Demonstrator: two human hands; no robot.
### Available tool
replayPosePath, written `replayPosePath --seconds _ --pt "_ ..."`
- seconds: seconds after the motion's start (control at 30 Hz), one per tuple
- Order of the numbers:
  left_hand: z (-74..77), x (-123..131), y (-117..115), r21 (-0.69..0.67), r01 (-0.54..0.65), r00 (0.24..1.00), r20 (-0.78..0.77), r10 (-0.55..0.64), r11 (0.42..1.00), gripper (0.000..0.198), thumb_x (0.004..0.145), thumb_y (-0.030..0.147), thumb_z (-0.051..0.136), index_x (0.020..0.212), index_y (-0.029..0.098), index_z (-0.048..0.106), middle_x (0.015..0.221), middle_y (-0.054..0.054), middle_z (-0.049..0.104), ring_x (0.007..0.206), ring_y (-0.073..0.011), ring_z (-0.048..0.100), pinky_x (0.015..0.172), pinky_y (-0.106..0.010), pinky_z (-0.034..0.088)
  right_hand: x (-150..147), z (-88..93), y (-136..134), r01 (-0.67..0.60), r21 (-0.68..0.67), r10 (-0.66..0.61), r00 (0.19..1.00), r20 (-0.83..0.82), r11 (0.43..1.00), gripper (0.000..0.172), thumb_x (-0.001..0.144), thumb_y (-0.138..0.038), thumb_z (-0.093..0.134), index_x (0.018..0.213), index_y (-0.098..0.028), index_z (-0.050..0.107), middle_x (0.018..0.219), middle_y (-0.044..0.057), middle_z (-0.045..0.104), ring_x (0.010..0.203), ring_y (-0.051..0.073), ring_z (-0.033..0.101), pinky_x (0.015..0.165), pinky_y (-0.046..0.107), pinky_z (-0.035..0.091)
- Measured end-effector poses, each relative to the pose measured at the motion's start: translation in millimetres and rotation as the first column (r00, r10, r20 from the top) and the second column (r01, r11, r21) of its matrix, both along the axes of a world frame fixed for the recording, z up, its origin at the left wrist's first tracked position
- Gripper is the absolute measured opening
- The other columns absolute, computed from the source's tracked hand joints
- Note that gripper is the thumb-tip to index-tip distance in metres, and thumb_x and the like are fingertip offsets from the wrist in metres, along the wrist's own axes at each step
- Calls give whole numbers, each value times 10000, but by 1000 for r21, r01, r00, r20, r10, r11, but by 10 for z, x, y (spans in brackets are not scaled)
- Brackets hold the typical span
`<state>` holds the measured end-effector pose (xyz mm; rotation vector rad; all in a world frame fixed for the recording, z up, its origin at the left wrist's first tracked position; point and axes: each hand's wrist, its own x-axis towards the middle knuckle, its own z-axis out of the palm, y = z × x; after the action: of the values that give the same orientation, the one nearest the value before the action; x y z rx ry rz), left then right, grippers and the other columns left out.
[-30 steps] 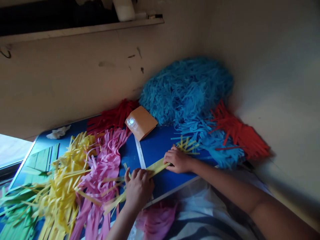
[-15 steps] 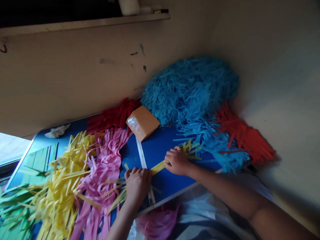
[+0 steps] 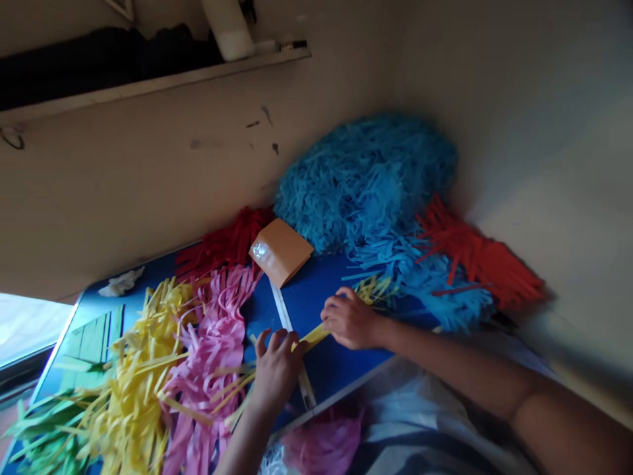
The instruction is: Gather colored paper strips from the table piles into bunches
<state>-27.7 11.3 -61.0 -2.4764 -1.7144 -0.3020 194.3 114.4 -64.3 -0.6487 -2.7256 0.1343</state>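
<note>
On a blue board a yellow paper strip lies stretched between my two hands. My left hand presses down on its near end, fingers bent, beside a metal ruler that runs across the board. At the strip's far end my right hand is closed around it. A small bunch of yellow strips lies just beyond my right hand.
Heaps of cut paper strips surround the hands: pink, yellow and green at the left, red behind, a big blue heap and more red at the right. An orange-brown packet lies at the ruler's far end. Walls close in behind and right.
Both hands have stayed on the yellow strip and shifted slightly. The camera view has tilted a little, so everything sits lower in the picture.
</note>
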Motion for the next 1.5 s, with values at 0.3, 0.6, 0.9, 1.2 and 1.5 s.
replayPosePath --seconds 0.3,0.6,0.9,1.2,1.5 --pt "156 191 48 -72 -72 997 -23 70 995 134 851 207 577 896 216 703 866 -47 735 973 -278 615 1041 -547 257 -130 -76 197 -74 -59 78 995 66 995 159 837 -240 581 743 -211 705 770 23 698 800 202 517 872 433 257" --pt "51 94 -85 -39 -147 988 -42 145 988 222 908 158 519 881 271 707 869 -14 744 972 -263 617 1041 -528 227 -116 -156 51 -90 107 88 996 24 990 188 925 -206 529 813 -177 677 839 55 671 843 213 504 831 420 276" --pt "-200 -161 -83 -125 -213 955 183 233 969 193 925 295 538 876 262 721 872 -11 745 881 -240 624 881 -420 344 226 -307 254 44 -274 -85 987 -138 961 120 805 -337 784 738 -244 747 864 -9 716 917 185 532 845 375 244" --pt "-170 -144 6 -188 -205 957 165 237 961 190 922 279 527 853 249 702 858 -20 743 869 -240 618 838 -402 333 203 -306 246 69 -346 -132 978 -160 936 159 739 -348 810 675 -235 718 859 -24 697 928 183 538 853 364 264" --pt "-45 -130 190 -305 -207 973 39 229 930 213 913 287 521 818 257 710 823 -19 751 852 -236 637 785 -385 323 17 -69 313 280 -434 -249 960 128 856 117 699 -271 748 595 -231 712 800 13 687 907 227 537 793 361 296"
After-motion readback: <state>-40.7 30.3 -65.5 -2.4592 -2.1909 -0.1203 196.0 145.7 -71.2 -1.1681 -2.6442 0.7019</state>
